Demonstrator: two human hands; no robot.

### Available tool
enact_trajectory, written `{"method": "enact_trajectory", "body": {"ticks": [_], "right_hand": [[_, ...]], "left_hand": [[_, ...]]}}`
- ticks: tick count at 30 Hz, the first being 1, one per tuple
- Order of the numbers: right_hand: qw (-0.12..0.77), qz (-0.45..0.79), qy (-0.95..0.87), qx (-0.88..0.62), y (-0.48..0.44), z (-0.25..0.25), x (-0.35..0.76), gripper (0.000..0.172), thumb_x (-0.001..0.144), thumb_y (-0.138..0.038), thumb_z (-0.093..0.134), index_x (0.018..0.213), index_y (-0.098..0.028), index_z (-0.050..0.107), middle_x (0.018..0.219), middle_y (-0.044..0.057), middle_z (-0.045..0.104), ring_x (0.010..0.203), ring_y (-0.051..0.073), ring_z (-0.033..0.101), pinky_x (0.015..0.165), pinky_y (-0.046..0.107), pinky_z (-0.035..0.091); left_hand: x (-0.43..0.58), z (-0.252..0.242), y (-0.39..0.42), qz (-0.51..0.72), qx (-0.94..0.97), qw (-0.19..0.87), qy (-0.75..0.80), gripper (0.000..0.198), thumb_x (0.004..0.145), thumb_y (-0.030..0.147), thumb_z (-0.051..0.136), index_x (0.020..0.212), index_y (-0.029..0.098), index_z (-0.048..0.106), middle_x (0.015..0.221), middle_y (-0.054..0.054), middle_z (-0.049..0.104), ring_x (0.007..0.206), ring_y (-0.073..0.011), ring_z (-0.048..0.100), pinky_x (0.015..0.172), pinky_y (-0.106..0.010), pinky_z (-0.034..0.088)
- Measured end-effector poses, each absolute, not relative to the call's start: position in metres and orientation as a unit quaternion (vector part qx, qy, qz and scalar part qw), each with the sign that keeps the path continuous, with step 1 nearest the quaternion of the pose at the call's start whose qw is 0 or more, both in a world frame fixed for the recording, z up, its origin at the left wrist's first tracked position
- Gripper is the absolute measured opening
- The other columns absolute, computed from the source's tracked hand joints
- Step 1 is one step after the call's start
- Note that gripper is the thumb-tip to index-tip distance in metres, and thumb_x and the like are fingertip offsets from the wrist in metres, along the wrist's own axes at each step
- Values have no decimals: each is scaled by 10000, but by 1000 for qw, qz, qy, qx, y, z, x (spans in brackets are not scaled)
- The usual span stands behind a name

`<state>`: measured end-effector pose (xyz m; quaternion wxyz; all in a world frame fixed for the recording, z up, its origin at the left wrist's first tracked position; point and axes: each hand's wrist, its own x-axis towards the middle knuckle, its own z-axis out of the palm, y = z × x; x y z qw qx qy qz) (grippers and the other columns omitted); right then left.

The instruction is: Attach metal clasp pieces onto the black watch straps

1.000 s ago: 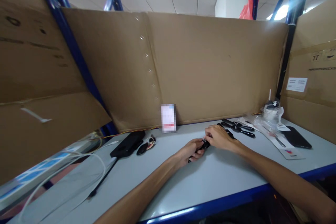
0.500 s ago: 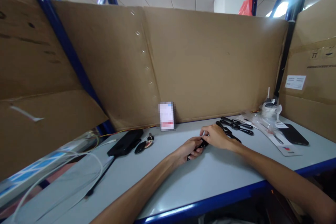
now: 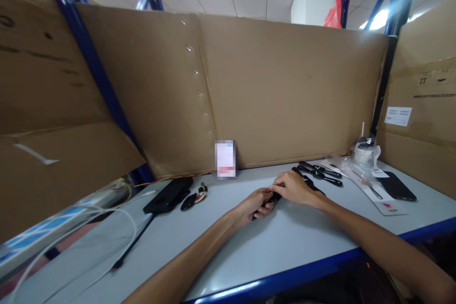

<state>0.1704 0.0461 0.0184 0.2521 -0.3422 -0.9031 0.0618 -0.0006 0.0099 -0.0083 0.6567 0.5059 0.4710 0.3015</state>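
My left hand (image 3: pixel 257 205) is closed around a black wristwatch (image 3: pixel 275 197), with a dark end of it poking out below the fingers. From the right, my right hand (image 3: pixel 292 187) bends over the same watch and its fingertips pinch its upper end. Most of the held watch is hidden by the fingers. Just behind my right hand lies another black watch (image 3: pixel 308 181), partly covered by it. Further back, more black watches (image 3: pixel 322 173) lie flat and stretched out on the grey tabletop (image 3: pixel 285 251).
Left of my hands lie keys with a fob (image 3: pixel 194 198) and a black power-bank-like box (image 3: pixel 169 194) with a cable. A blurred upright card or screen (image 3: pixel 225 160) leans against cardboard. At right are a black phone (image 3: pixel 397 186), plastic packaging (image 3: pixel 368 185) and a lidded cup (image 3: pixel 364 151).
My right fingers have closed in lower on the watch, nearer my left hand. The view has shifted slightly; the things on the table stay where they were.
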Motion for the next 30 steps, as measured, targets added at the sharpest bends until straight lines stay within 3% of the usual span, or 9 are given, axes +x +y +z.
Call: {"method": "enact_trajectory", "body": {"ticks": [7, 13, 19, 25, 30], "right_hand": [[237, -10, -894, -379, 48, 18, 174, 271, 925, -305, 575, 788, -184, 775, 802, 75, 740, 697, 152, 597, 614, 260, 299], [226, 49, -910, -344, 48, 18, 176, 322, 918, -306, 583, 672, -162, 732, 641, 16, 672, 567, 104, 459, 560, 254, 243], [239, 24, -902, -359, 49, 20, 177, 294, 919, -302, 567, 733, -177, 757, 718, 51, 707, 643, 133, 530, 591, 258, 263], [227, 79, -915, -323, 55, 16, 179, 319, 907, -285, 560, 676, -146, 731, 561, -9, 584, 553, 96, 416, 549, 241, 225], [239, 30, -908, -343, 54, 15, 177, 291, 897, -259, 555, 697, -149, 737, 644, 30, 643, 592, 110, 432, 569, 252, 227]], "left_hand": [[0, -10, 11, 299, 512, 655, 470, 172, 871, 309, 489, 996, 217, 413, 557, 106, 357, 367, -37, 181, 396, -187, 48], [0, -8, 10, 294, 521, 655, 461, 205, 845, 326, 529, 985, 214, 429, 567, 104, 364, 374, -33, 181, 397, -184, 52], [-1, -7, 8, 289, 526, 651, 466, 165, 832, 281, 504, 960, 216, 424, 566, 100, 360, 378, -39, 187, 385, -174, 71], [0, -4, 7, 288, 525, 657, 458, 141, 819, 253, 505, 939, 215, 440, 572, 96, 351, 376, -35, 174, 375, -166, 70], [1, -3, 7, 288, 529, 651, 461, 138, 826, 220, 460, 964, 215, 461, 574, 91, 351, 378, -44, 173, 365, -171, 78]]}}
